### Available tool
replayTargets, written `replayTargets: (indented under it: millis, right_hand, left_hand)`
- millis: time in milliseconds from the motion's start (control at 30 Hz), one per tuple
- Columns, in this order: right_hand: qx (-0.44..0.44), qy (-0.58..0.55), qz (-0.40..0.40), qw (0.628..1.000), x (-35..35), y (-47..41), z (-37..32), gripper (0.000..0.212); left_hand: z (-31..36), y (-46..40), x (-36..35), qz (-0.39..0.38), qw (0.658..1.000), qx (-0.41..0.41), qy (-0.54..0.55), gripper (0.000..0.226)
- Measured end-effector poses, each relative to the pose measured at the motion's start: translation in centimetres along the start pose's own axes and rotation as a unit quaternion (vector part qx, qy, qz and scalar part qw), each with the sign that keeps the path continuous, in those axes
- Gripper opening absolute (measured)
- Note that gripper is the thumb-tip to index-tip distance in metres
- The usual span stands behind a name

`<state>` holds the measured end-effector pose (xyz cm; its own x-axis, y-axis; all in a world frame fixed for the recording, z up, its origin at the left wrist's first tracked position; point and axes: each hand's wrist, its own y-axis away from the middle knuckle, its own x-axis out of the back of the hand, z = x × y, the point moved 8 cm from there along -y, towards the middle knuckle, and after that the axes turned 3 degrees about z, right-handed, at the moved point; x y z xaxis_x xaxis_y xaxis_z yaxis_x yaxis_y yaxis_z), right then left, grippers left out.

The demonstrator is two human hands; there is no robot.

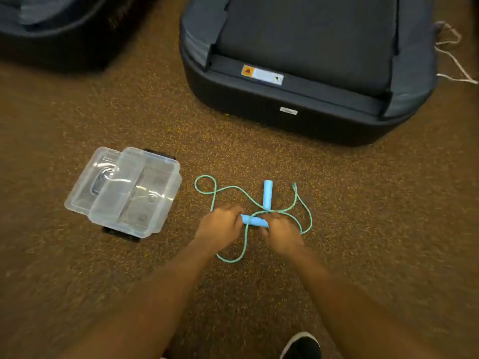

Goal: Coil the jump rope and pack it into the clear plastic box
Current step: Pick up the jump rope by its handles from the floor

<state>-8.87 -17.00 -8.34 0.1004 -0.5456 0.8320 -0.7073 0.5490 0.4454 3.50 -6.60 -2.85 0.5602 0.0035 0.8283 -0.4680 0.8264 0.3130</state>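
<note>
Two hands, left hand [220, 224] & right hand [281, 233], pinching jump rope [255, 221] handle, clear plastic box [134, 193] beside, lid off

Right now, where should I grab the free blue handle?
Grip the upright blue handle around its far half, coming from above. It lies flat on the carpet, and that end is clear; the green cord crosses its near end.

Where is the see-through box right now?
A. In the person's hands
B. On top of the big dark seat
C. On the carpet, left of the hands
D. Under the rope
C: the clear plastic box sits on the carpet left of both hands, untouched.
</note>
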Motion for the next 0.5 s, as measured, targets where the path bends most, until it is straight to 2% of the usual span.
replayTargets:
  millis: [167, 500]
  right_hand:
    - [-0.014, 0.071, -0.016, 0.997, -3.1, -2.9, 0.9, 0.037]
    - [-0.014, 0.169, -0.019, 0.985, -6.9, -3.8, 1.5, 0.033]
  left_hand:
    - [-1.8, -1.4, -2.1, 0.027, 1.0, -0.005, 0.008, 0.025]
    - [-2.5, -2.6, -2.7, 0.029, 0.999, -0.009, 0.017, 0.025]
